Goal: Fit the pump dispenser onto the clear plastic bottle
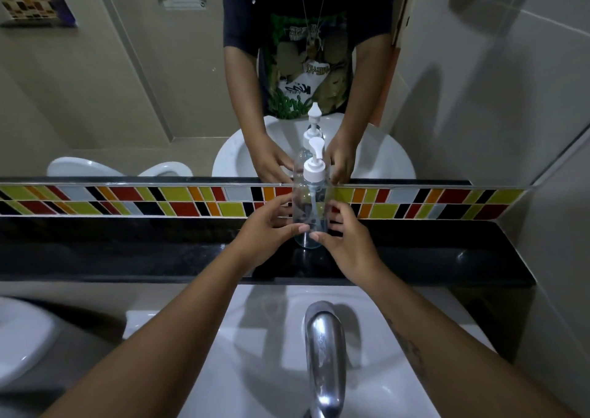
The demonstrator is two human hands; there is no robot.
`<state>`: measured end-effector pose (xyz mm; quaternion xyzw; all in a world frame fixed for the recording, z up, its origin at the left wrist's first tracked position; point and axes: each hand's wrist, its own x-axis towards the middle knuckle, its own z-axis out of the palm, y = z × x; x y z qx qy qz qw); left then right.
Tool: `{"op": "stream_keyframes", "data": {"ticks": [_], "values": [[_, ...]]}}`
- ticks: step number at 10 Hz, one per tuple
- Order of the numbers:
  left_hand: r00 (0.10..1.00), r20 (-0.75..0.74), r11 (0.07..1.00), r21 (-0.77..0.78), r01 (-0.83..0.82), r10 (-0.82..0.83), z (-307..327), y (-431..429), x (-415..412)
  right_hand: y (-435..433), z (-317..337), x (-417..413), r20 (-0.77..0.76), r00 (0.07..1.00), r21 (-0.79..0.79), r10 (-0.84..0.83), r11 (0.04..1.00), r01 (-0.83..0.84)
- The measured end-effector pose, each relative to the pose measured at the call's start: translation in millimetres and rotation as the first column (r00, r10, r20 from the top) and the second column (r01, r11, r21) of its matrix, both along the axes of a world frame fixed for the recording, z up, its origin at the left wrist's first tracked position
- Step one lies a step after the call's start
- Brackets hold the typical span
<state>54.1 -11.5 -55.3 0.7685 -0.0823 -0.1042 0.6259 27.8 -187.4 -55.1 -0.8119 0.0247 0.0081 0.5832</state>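
1. your view is dim overall, with a muted greenish-grey cast over the walls and the mirror [127, 82].
2. the brightest patch you get is the white sink [255, 337], which looks lit from above.
3. the faucet [325, 353] shows soft glare streaks along its chrome top.
4. soft double shadows of your arms fall across the sink and the right wall.
5. the black counter [127, 251] carries faint speckled reflections, with one small glint near its right end.
6. wide-angle distortion bends straight lines towards the frame's edges; the mirror's reflection looks slightly soft.

Bathroom: sink [261, 337], mirror [127, 82], toilet [22, 337].
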Motion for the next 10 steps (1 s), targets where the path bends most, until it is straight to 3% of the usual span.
{"op": "stream_keyframes", "data": {"ticks": [1, 2, 5, 9, 10], "values": [[1.0, -0.009, 0.999, 0.02, -0.025, 0.026, -1.3, 4.8, -2.5, -2.5, -4.0, -3.6, -0.016, 1.0, -0.028, -0.007, 1.0, 0.007], [0.996, 0.005, 0.993, 0.077, -0.084, 0.084, -2.0, 12.9, -7.8, -10.8, -7.8, -10.0, -0.006, 1.0, -0.157, -0.019, 0.987, 0.017], [0.992, 0.034, 0.99, 0.061, -0.126, 0.125, -12.1, -6.1, -19.1, -12.8, -19.2, -9.7, 0.016, 0.999, -0.286, -0.04, 0.957, 0.043], [0.968, 0.042, 0.967, 0.055, -0.248, 0.246, -19.5, -24.2, -20.8, -16.6, -20.4, 0.6, 0.011, 0.999, -0.331, -0.037, 0.943, 0.038], [0.954, 0.091, 0.94, 0.17, -0.296, 0.284, -18.9, -17.8, -24.6, -18.5, -18.4, -3.5, 0.051, 0.998, -0.455, -0.04, 0.889, 0.059]]}}
